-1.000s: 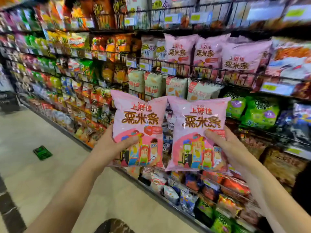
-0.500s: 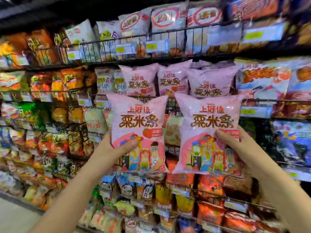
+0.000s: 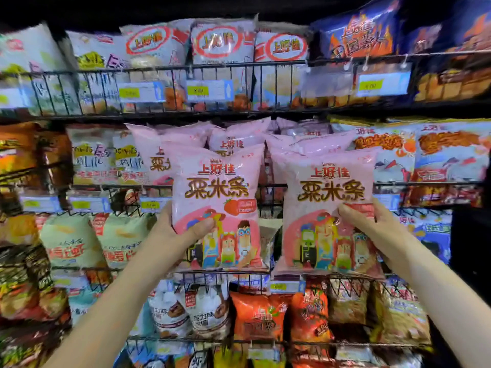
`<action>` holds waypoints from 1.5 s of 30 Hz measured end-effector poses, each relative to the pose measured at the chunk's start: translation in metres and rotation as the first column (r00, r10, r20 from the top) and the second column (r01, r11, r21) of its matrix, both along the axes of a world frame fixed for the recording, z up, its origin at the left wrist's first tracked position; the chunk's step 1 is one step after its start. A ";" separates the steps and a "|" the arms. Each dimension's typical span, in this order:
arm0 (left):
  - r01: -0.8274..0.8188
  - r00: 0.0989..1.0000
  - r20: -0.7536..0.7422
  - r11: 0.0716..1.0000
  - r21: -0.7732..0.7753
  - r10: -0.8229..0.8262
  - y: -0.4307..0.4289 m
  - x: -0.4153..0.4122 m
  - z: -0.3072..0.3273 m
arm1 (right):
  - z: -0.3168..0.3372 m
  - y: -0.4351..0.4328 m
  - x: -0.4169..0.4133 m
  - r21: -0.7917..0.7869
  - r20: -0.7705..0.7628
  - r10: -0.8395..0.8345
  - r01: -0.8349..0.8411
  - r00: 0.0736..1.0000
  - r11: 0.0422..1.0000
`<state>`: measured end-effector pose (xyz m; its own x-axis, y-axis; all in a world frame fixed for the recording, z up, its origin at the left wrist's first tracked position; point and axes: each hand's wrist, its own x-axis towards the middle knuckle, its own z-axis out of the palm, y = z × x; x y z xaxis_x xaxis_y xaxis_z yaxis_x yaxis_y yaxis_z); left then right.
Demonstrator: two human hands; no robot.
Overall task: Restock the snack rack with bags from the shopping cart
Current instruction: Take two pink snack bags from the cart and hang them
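Two pink bags [image 3: 216,187], seemingly pinched between fingers [image 3: 203,227]

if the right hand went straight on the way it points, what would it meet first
Likely the shelved pink bags right behind; the held bag in the right hand would touch first, though depth is unclear.

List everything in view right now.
held pink snack bags: two, pink, one per hand
shelved pink snack bags: several, pink, middle shelf behind them
red-oval bags: three, white, top shelf centre
blue bags: at least two, blue, top right
pale green bags: two, green, left
orange bags: two, orange, lower centre
price tags: many, yellow-blue, shelf fronts
wire rack: one, black, throughout
left grip: one, bare, holds left bag
right grip: one, bare, holds right bag
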<state>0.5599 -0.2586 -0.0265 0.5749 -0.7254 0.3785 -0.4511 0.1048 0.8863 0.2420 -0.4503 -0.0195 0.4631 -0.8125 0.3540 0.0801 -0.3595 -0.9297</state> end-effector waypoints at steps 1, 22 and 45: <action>0.029 1.000 0.008 1.000 -0.003 -0.029 -0.004 0.006 0.002 | 0.002 0.000 0.002 -0.006 0.006 -0.017 0.017 1.000 1.000; 0.080 0.997 0.016 0.995 -0.065 -0.079 -0.035 0.017 0.049 | 0.066 -0.048 0.015 -0.171 0.043 -0.061 0.067 0.997 0.983; 0.085 0.996 -0.008 0.988 -0.131 -0.087 -0.061 0.000 0.051 | 0.082 -0.117 0.035 -0.450 -0.026 -0.247 0.209 0.969 0.868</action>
